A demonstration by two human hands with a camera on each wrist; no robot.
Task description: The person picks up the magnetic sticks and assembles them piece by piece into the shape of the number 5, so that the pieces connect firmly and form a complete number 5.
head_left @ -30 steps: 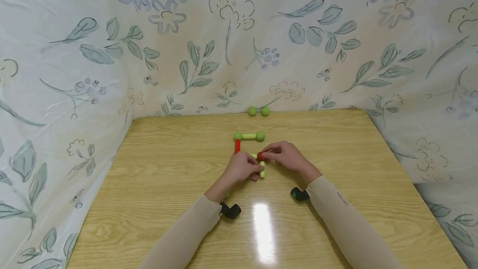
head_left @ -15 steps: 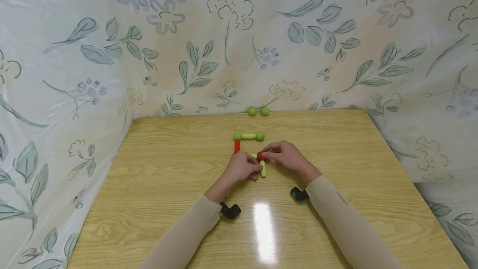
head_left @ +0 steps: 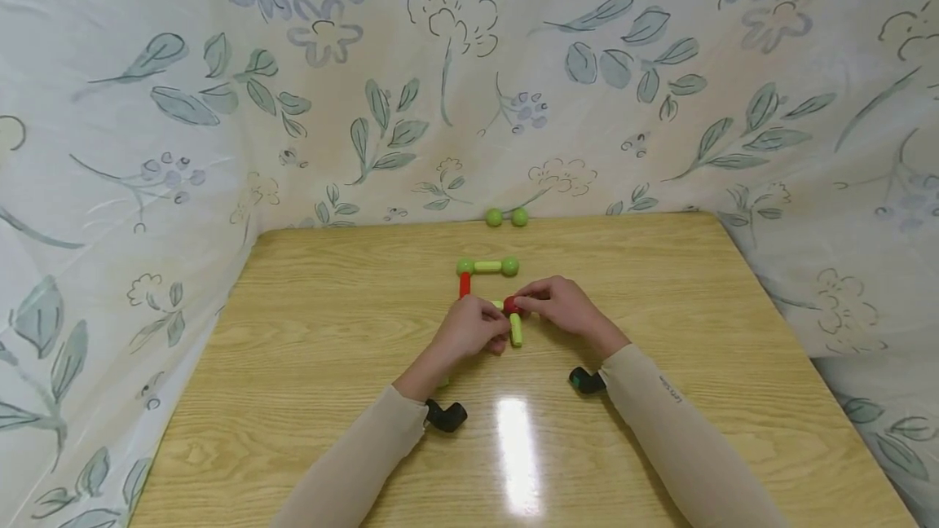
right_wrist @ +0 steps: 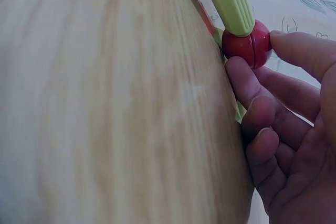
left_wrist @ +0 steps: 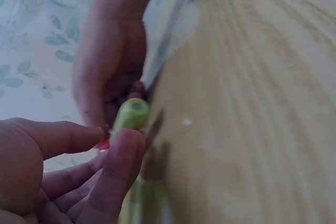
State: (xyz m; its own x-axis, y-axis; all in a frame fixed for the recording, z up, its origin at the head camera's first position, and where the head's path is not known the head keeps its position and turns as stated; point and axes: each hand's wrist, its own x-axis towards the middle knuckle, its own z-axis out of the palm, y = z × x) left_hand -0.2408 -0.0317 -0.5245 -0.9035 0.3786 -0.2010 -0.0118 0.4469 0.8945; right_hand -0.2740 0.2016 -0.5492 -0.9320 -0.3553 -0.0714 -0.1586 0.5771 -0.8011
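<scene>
My right hand [head_left: 561, 308] pinches a red ball [head_left: 512, 305] between thumb and fingers; the right wrist view shows the ball [right_wrist: 247, 45] with a ribbed yellow-green rod [right_wrist: 231, 3] joined to it. In the head view this rod [head_left: 517, 331] points toward the near edge. Just left of it is my left hand [head_left: 469, 326], its fingers slightly bent. In the left wrist view, the thumb and index finger of this hand [left_wrist: 79, 171] are apart beside the rod's free end [left_wrist: 131, 114]. Another yellow-green rod [head_left: 497, 304] meets the ball from the left, partly hidden by my left hand.
Farther back, a yellow-green rod [head_left: 487, 266] links two green balls, with a red rod [head_left: 465, 284] running nearer from the left one. Two green balls [head_left: 507, 217] sit at the table's far edge. A green piece [head_left: 443, 382] shows beside my left wrist.
My left fingertips have drawn back slightly to the left from the near rod, so more of it shows. The rod has tilted a little. My right hand has stayed at the red ball.
</scene>
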